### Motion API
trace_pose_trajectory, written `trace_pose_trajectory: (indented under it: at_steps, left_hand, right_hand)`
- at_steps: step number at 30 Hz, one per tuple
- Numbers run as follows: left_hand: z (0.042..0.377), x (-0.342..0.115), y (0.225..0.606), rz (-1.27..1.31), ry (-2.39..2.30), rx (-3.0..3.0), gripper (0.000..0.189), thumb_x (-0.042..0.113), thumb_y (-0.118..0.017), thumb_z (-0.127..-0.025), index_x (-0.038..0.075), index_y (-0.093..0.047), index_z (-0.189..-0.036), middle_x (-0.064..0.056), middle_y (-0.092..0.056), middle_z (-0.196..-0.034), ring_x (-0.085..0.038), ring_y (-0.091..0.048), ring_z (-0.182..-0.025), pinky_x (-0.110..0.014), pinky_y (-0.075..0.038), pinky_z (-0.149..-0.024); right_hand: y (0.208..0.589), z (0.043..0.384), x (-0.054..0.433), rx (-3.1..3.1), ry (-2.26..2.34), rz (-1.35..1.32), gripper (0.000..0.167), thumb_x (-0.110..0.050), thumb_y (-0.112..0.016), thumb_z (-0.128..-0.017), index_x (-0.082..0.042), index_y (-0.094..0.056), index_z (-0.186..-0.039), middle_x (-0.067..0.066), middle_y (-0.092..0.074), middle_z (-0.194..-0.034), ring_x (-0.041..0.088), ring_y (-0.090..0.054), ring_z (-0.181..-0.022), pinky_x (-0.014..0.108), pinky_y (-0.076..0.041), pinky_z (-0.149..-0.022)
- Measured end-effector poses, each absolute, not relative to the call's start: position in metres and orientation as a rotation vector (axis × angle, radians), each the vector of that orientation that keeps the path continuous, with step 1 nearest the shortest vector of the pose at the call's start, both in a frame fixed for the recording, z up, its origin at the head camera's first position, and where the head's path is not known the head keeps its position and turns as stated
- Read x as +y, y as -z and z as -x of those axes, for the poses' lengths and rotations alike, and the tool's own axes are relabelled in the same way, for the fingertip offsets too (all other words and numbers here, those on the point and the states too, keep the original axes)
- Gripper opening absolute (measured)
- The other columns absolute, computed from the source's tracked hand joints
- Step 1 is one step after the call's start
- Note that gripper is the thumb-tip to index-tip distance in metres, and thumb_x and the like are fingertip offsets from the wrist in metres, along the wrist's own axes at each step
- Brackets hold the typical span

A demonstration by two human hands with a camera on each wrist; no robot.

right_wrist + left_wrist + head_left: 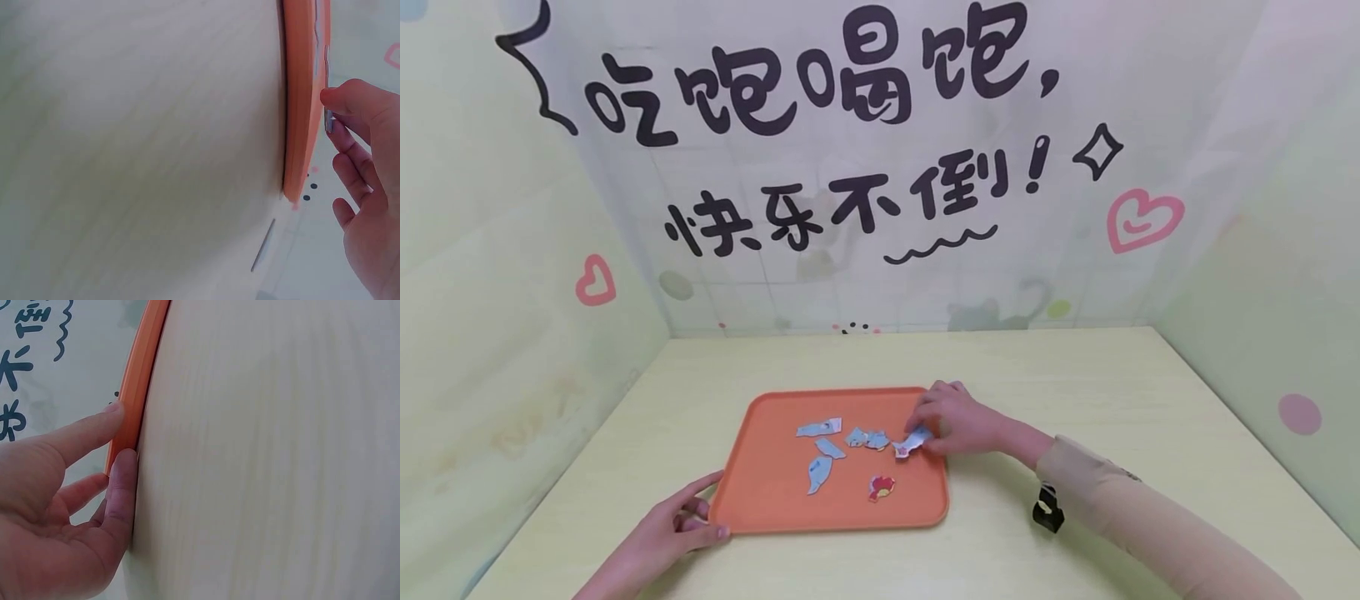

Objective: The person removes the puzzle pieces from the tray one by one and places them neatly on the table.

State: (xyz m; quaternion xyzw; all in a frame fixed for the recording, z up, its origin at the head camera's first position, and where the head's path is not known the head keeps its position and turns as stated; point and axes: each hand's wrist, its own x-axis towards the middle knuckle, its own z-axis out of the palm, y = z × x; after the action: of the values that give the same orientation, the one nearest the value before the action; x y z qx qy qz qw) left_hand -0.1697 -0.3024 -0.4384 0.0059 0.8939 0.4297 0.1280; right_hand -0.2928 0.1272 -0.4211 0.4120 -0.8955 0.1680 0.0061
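An orange tray (775, 508) lies on the table with several flat, irregular puzzle pieces on it. My left hand (673, 521) holds its near left corner, thumb at the front and fingers along the left side; the left wrist view shows the tray's rim (134, 394) between them. Over the right part of the tray, my right hand (958, 419) pinches a light-blue puzzle piece (910, 444) with a pink mark. In the right wrist view its thin edge (329, 120) shows between thumb and index finger. Left of it lie blue pieces (876, 440) that touch or nearly touch.
More blue pieces (820, 475) lie around the tray's middle, and a red and yellow piece (882, 487) lies near its front right. The pale wooden table (1075, 375) meets a printed fabric backdrop (865, 292) behind and at both sides.
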Motion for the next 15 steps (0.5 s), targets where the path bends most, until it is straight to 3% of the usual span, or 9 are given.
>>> trace_pose_trajectory:
  at_steps: [15]
  left_hand:
    - [0.170,-0.302,0.437,-0.012,-1.176,2.630,0.082,0.025,-0.076,-0.086,0.003,-0.033,-0.153,-0.006,-0.060,-0.102,-0.007,-0.050,-0.075,-0.021,-0.041,-0.067]
  right_hand:
    - [0.403,0.310,0.170,-2.600,-0.779,-1.153,0.024,-0.014,-0.080,-0.078,-0.021,-0.075,-0.100,-0.003,-0.066,-0.101,0.016,-0.047,-0.100,0.036,-0.029,-0.085]
